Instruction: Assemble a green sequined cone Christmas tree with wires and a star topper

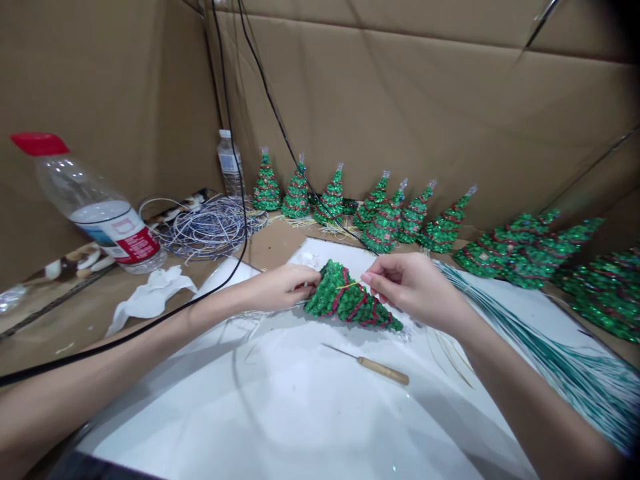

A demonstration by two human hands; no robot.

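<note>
Head view: left hand (283,287) grips the green glitter tree (347,301) lying on the worktop (300,413); right hand (407,287) pinches its yellow thread (349,285).

Head-worn view, forward and down, close above the white worktop (300,420)

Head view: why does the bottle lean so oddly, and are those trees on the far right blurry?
Head view: the wide lens bows the edges, so the bottle leans; the top-right corner darkens; the held tree is sharp, the far-right trees smear; soft arm shadows cross the white sheet.
</note>
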